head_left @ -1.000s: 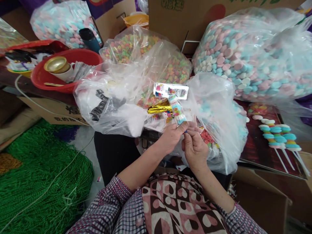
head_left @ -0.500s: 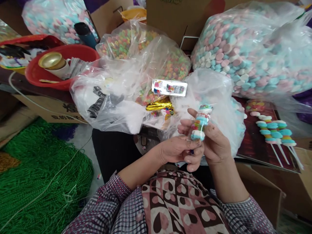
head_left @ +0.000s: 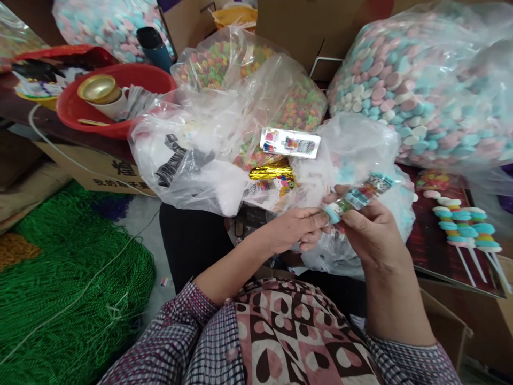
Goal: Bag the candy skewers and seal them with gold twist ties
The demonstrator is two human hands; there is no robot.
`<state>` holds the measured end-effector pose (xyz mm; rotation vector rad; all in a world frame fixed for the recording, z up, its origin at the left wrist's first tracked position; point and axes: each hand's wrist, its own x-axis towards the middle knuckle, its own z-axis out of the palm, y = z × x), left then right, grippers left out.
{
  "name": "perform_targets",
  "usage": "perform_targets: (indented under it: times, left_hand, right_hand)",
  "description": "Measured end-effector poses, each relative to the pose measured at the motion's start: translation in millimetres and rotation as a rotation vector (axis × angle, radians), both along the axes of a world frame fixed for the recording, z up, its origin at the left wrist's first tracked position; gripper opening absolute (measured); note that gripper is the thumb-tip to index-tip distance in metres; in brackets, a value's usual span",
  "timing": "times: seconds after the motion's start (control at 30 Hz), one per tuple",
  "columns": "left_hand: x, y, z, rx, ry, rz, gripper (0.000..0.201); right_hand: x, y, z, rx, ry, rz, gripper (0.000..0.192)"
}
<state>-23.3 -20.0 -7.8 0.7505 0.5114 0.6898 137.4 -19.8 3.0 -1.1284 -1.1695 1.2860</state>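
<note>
1. While both hands meet over the lap, the wrapped candy skewer (head_left: 358,195) lies tilted between them, its printed top pointing up and to the right.
2. Right hand (head_left: 371,235): thumb and fingers pinched around the skewer's middle, wrapper showing above the knuckles.
3. Left hand (head_left: 294,231): fingertips pressed on the skewer's lower pale-blue end, touching the right hand.
4. Just behind the hands, a clear bag of pastel candies (head_left: 352,155).
5. Well to the right, finished skewers (head_left: 460,227) lie on a dark tray (head_left: 436,256).
</note>
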Motion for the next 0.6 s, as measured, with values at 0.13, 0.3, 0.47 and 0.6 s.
perform_targets:
  times: [0.13, 0.3, 0.47, 0.6]
  left_hand:
    - [1.3, -4.9, 2.4, 0.109, 0.061, 0.160, 0.038]
    - [-10.4, -4.6, 7.6, 0.558, 0.563, 0.533, 0.010]
    - [-39.7, 14.0, 5.4, 0.369, 0.479, 0.734, 0.017]
    - [-58.3, 31.5, -0.6, 0.012, 0.068, 0.881, 0.026]
  right_hand:
    - [-9.7, 6.8, 0.5, 0.007, 0.091, -0.177, 0.031]
    - [-37.1, 20.1, -0.8, 0.094, -0.030, -0.273, 0.038]
    - [-53.5, 54.6, -8.4, 0.112, -0.265, 0.032, 0.037]
    - [-71.4, 93.9, -24.0, 0.336, -0.757, 0.103, 0.020]
